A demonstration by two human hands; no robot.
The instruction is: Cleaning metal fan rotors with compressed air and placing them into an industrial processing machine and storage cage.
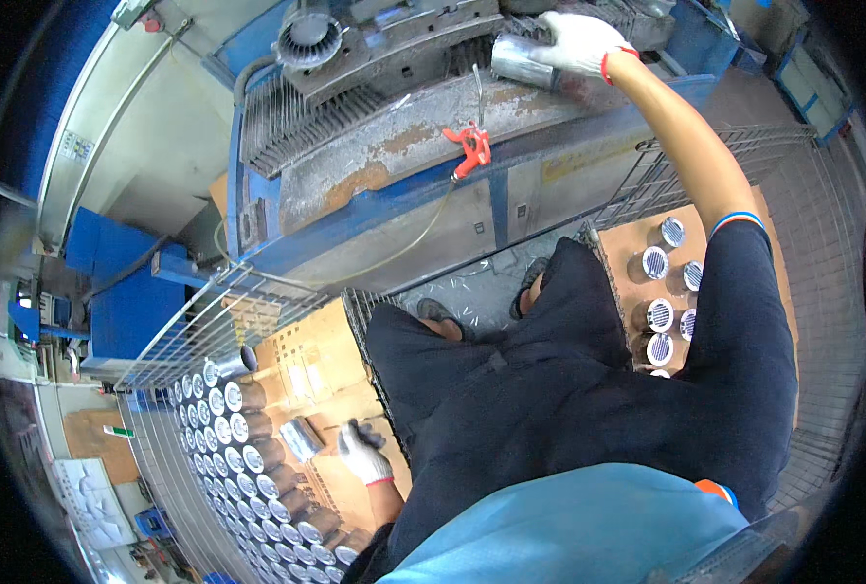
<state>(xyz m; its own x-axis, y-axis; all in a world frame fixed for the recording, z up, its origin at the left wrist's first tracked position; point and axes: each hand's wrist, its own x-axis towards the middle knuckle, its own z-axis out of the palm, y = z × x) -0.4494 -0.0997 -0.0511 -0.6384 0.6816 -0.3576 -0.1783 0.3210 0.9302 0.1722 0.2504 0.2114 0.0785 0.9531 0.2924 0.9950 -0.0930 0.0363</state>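
My right hand [584, 45], in a white knit glove with a red cuff, reaches far over the machine bed. It grips the right end of a shiny metal cylinder [522, 61] lying on its side. The fingers' far side is hidden. My left hand [361, 453], gloved in white with dark fingertips, hovers over the cardboard in the left wire crate with its fingers loosely apart. Nothing shows in it. Just left of it another metal cylinder [302, 440] lies on its side on the cardboard [331, 336]. Dense rows of upright cylinders [223, 428] stand beyond.
A red air gun [471, 149] hangs at the machine's front edge, its hose trailing down. A slotted round part [309, 37] sits at the machine's upper left. The right crate's cardboard [623, 255] bears several upright cylinders [655, 262]. Wire crate walls [195, 316] rise on both sides.
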